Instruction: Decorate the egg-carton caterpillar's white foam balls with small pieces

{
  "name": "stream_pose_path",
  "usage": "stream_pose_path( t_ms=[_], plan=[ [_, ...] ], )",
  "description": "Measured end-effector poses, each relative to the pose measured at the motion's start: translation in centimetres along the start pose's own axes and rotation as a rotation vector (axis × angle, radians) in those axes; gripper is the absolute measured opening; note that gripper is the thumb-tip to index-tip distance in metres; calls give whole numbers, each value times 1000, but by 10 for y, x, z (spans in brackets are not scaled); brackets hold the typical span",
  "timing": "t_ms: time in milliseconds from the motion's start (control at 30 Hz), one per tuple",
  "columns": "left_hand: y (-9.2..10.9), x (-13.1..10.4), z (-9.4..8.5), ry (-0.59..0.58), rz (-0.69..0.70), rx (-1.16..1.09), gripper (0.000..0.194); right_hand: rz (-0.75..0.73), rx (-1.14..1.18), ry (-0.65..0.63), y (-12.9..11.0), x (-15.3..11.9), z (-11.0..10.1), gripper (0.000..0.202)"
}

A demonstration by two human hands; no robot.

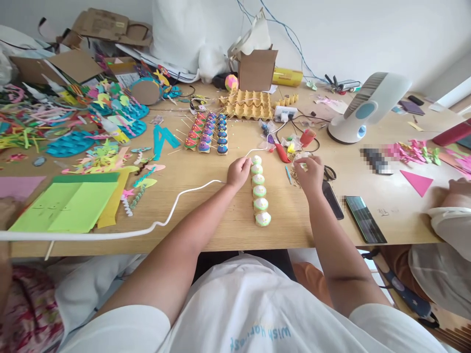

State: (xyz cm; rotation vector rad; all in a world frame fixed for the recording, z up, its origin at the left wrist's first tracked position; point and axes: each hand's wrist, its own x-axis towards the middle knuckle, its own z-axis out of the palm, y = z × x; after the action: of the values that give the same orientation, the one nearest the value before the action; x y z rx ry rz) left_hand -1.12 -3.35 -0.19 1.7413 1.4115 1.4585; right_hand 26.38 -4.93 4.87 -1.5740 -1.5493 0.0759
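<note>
A strip of egg-carton cups [259, 191], painted white and green, runs front to back on the table before me. My left hand [239, 172] is closed beside the far end of this strip, at its left; what its fingers pinch, if anything, is too small to make out. To the right of the strip, my right hand [310, 172] has thumb and fingertips pressed together above a small pile of thin brown pieces [295, 177]; anything between them is too small to tell. A small blue stick [288, 174] lies between the strip and my right hand.
Three painted carton strips [206, 133] stand behind my left hand, near yellow egg trays [248, 104]. A white cable [176, 201] crosses the left side. Two phones [366, 219] and scissors [329, 172] lie right, with a fan [368, 108] behind. People sit at both sides.
</note>
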Motion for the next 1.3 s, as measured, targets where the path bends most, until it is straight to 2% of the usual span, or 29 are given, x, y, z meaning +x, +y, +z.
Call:
stream_pose_path(
  t_ms=[167, 267, 367, 567, 800, 933, 1000, 1100, 1200, 1300],
  plan=[
    [0, -1, 0, -12, 9, -43, 39, -4, -225, 110, 1, 13, -4, 27],
    [2, -2, -1, -1, -8, -90, 45, 34, -378, 62, 5, 9, -5, 35],
    [5, -4, -2, 15, -73, -230, 47, 76, -465, -12, 13, 4, -3, 40],
    [5, -2, -5, -19, -140, -360, 49, 90, -512, -17, 23, -1, -1, 53],
    [5, 3, -3, -4, -211, -398, 48, 98, -498, 16, 27, 0, 0, 55],
    [11, 1, -5, -4, -191, -353, 53, 28, -498, 32, 28, -2, 2, 58],
    [15, -1, -5, 1, -141, -339, 55, -38, -502, 22, 26, -4, 4, 57],
    [21, -4, -5, -56, -46, -344, 62, -135, -497, -30, 18, -8, 7, 55],
    [23, -5, -4, -151, -47, -411, 69, -201, -484, -92, 7, -13, 10, 52],
    [22, -2, -3, -164, -90, -460, 74, -219, -476, -125, -5, -16, 12, 49]
  ],
)
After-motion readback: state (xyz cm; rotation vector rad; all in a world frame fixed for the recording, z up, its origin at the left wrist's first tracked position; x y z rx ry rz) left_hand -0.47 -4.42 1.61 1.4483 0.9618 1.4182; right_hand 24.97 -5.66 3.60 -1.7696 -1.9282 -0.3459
